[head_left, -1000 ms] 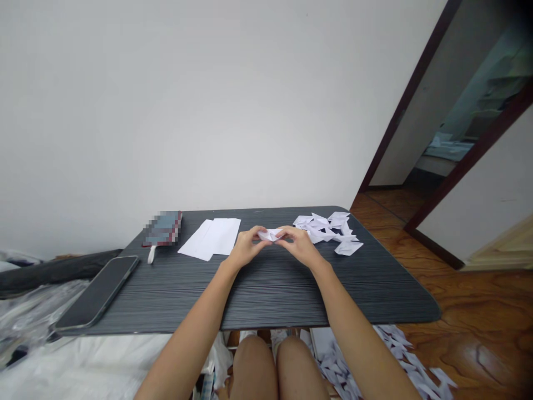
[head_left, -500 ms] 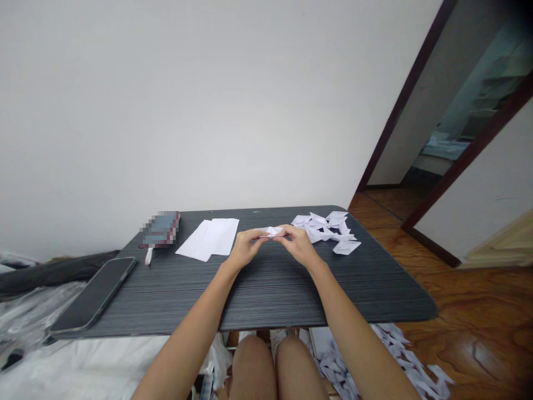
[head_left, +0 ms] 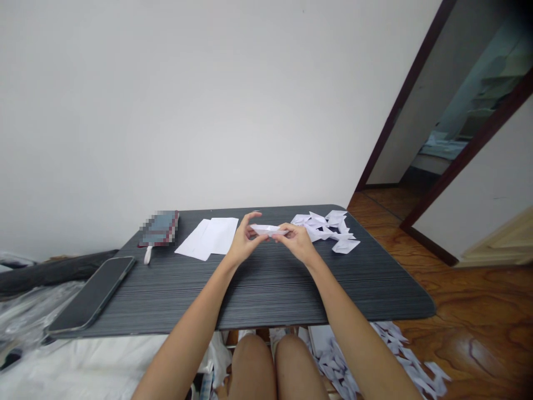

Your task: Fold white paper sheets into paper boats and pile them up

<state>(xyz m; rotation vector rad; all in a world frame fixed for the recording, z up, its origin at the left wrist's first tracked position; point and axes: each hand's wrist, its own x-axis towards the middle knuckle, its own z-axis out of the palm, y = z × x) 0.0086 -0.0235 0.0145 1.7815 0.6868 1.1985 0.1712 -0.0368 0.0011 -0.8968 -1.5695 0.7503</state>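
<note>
Between my two hands, above the dark table (head_left: 275, 289), is a small folded white paper (head_left: 266, 229), long and narrow with pointed ends. My left hand (head_left: 245, 239) pinches its left part between thumb and fingers, with the index finger lifted off. At the other end, my right hand (head_left: 297, 241) grips the paper between thumb and fingertips. Just right of that hand lies a pile of folded paper pieces (head_left: 322, 226). To the left of my hands, flat white paper sheets (head_left: 208, 238) overlap on the tabletop.
A phone (head_left: 94, 294) lies at the table's left edge. Behind it is a blurred-out item (head_left: 161, 228) with a dark red edge and a white strap (head_left: 148, 254). More folded papers (head_left: 339, 361) are heaped below the table at right. A wall stands behind the table.
My left index finger has lifted away from the folded paper and my left hand has opened a little. More of the paper's long side now shows. The right hand keeps its grip.
</note>
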